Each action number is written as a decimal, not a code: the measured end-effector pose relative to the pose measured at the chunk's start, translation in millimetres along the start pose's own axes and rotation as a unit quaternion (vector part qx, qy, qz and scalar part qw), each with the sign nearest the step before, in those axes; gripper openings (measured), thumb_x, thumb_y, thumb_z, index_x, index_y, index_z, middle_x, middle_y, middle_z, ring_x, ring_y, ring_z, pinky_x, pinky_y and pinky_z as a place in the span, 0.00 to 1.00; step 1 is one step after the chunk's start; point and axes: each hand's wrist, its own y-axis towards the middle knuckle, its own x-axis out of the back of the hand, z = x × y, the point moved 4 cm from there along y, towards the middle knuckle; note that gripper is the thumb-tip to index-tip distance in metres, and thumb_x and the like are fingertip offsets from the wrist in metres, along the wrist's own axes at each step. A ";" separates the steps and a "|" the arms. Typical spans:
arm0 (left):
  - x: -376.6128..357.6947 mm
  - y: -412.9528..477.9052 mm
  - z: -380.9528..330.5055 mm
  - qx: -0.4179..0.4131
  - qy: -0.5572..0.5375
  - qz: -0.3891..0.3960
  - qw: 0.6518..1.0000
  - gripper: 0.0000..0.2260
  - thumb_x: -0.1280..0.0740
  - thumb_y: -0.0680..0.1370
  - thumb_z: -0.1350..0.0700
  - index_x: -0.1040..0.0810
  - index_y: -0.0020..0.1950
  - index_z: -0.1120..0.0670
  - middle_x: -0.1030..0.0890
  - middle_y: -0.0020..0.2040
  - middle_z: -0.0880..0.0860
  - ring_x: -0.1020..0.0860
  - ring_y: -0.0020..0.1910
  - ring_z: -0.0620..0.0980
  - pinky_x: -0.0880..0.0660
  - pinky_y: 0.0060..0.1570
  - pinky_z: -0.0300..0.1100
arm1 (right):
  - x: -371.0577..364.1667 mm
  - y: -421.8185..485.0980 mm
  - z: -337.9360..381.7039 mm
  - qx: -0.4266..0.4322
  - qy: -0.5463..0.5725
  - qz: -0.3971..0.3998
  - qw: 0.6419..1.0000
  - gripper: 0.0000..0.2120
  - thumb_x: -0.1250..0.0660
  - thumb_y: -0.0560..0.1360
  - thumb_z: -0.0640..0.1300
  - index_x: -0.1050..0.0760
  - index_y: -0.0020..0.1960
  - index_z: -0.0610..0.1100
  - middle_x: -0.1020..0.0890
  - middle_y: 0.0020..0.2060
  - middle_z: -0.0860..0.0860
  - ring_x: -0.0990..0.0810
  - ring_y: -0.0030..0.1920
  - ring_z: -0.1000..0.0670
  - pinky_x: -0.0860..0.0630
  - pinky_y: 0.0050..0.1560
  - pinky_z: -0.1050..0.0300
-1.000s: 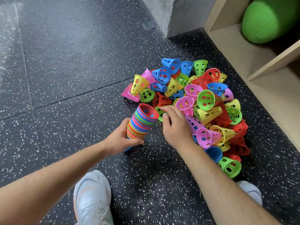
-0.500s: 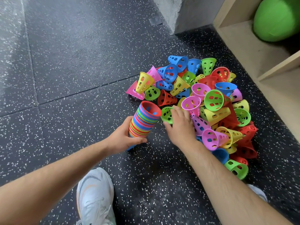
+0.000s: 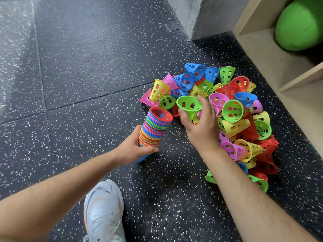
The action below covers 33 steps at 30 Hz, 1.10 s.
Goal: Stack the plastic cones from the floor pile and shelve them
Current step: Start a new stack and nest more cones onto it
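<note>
A green cone (image 3: 189,105) is pinched by the right hand (image 3: 201,131) just beside the stack (image 3: 155,130), which is gripped low by the left hand (image 3: 133,148). If tilted, it could be jammed or dropped.

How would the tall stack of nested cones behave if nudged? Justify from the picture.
Probably tips: the stack leans, tall on a narrow blue end. Likely light for its size: perforated plastic, gripped by one left hand. Fallen, it might roll, being round.
</note>
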 end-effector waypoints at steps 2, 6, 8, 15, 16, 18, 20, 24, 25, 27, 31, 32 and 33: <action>0.4 -0.9 -0.5 0.004 -0.002 -0.001 1.000 0.35 0.17 0.65 0.45 0.32 0.66 0.44 0.17 0.56 0.50 0.17 0.54 0.45 0.21 0.58 0.43 | 3.5 2.9 8.1 -0.015 0.041 -0.027 0.999 0.34 0.35 0.75 0.64 0.30 0.70 0.40 0.24 0.63 0.48 0.24 0.62 0.45 0.27 0.63 0.53; 0.0 -1.3 -0.1 0.001 0.000 -0.007 1.000 0.31 0.18 0.70 0.56 0.31 0.66 0.45 0.18 0.56 0.50 0.18 0.52 0.41 0.22 0.56 0.38 | -0.8 10.1 21.9 -0.016 0.087 -0.012 0.996 0.34 0.36 0.76 0.65 0.29 0.71 0.41 0.24 0.64 0.50 0.24 0.64 0.49 0.27 0.65 0.55; -0.8 -1.4 -0.1 -0.001 0.000 -0.010 1.000 0.32 0.18 0.71 0.58 0.32 0.67 0.49 0.17 0.56 0.51 0.18 0.51 0.40 0.22 0.55 0.37 | -8.9 10.9 28.1 -0.020 0.085 0.046 0.995 0.34 0.36 0.75 0.65 0.30 0.72 0.43 0.26 0.64 0.51 0.23 0.61 0.48 0.25 0.63 0.51; 1.5 -1.4 -5.4 0.001 -0.003 -0.047 0.999 0.32 0.19 0.71 0.62 0.31 0.68 0.54 0.17 0.55 0.53 0.18 0.48 0.38 0.22 0.50 0.33 | -40.4 -6.0 31.5 -0.048 0.078 0.262 0.961 0.31 0.32 0.78 0.57 0.33 0.77 0.47 0.31 0.74 0.53 0.36 0.73 0.58 0.40 0.75 0.59; 3.6 -0.2 -7.5 -0.001 -0.001 -0.056 0.998 0.32 0.19 0.70 0.62 0.31 0.68 0.54 0.17 0.55 0.53 0.17 0.47 0.38 0.22 0.50 0.33 | -44.0 -7.4 31.3 -0.051 0.085 0.271 0.957 0.32 0.32 0.77 0.58 0.34 0.77 0.47 0.33 0.75 0.54 0.37 0.73 0.60 0.42 0.75 0.61; 9.7 3.2 -10.3 -0.007 -0.003 -0.071 0.997 0.31 0.19 0.70 0.64 0.31 0.68 0.54 0.17 0.53 0.51 0.18 0.45 0.37 0.22 0.48 0.32 | -48.9 -6.6 32.4 -0.050 0.104 0.281 0.953 0.34 0.32 0.76 0.61 0.35 0.78 0.49 0.34 0.76 0.56 0.39 0.74 0.62 0.43 0.75 0.63; 18.3 6.6 -14.0 -0.015 0.001 -0.084 0.996 0.31 0.19 0.70 0.64 0.31 0.67 0.53 0.18 0.52 0.50 0.18 0.44 0.36 0.23 0.47 0.32 | -52.7 -1.0 34.8 -0.044 0.124 0.282 0.950 0.38 0.37 0.74 0.68 0.35 0.77 0.50 0.34 0.75 0.58 0.40 0.74 0.63 0.43 0.75 0.63; 35.5 15.3 -20.7 -0.028 0.010 -0.105 0.994 0.33 0.18 0.69 0.62 0.31 0.68 0.52 0.18 0.52 0.50 0.19 0.44 0.35 0.23 0.47 0.31 | -58.6 24.2 37.7 -0.012 0.107 0.210 0.972 0.25 0.40 0.81 0.59 0.27 0.71 0.45 0.27 0.66 0.56 0.33 0.64 0.66 0.43 0.63 0.79; 39.2 17.7 -21.1 -0.029 0.013 -0.108 0.994 0.33 0.18 0.69 0.63 0.31 0.68 0.53 0.18 0.52 0.50 0.20 0.43 0.33 0.24 0.46 0.30 | -60.9 33.2 34.8 -0.010 0.080 0.182 0.980 0.21 0.39 0.82 0.54 0.25 0.69 0.43 0.25 0.64 0.54 0.30 0.61 0.63 0.43 0.60 0.81; 45.0 20.8 -21.1 -0.028 0.020 -0.106 0.994 0.33 0.18 0.70 0.62 0.31 0.68 0.53 0.18 0.54 0.50 0.20 0.44 0.33 0.25 0.47 0.28 | -66.7 52.0 28.5 -0.003 0.014 0.140 0.990 0.16 0.38 0.82 0.46 0.23 0.66 0.41 0.23 0.61 0.48 0.26 0.60 0.54 0.38 0.59 0.75; 52.2 24.2 -15.5 -0.025 0.023 -0.092 0.995 0.33 0.18 0.70 0.61 0.32 0.68 0.50 0.18 0.56 0.51 0.19 0.49 0.38 0.23 0.54 0.34 | -83.8 88.9 21.8 0.007 -0.058 0.138 0.989 0.15 0.38 0.81 0.44 0.24 0.65 0.41 0.24 0.60 0.44 0.25 0.61 0.43 0.29 0.63 0.51; 52.6 24.7 -15.3 -0.027 0.020 -0.088 0.996 0.33 0.18 0.71 0.60 0.33 0.69 0.50 0.18 0.56 0.51 0.19 0.50 0.39 0.23 0.55 0.36 | -88.2 96.3 21.7 0.003 -0.077 0.146 0.986 0.17 0.38 0.81 0.47 0.25 0.67 0.42 0.26 0.61 0.44 0.27 0.62 0.43 0.29 0.64 0.49; 52.6 25.2 -15.6 -0.028 0.022 -0.084 0.996 0.33 0.18 0.71 0.60 0.33 0.69 0.50 0.18 0.56 0.50 0.19 0.50 0.39 0.23 0.56 0.35 | -92.4 102.3 22.2 -0.002 -0.098 0.157 0.983 0.19 0.38 0.81 0.49 0.27 0.69 0.43 0.27 0.62 0.44 0.29 0.64 0.43 0.30 0.65 0.47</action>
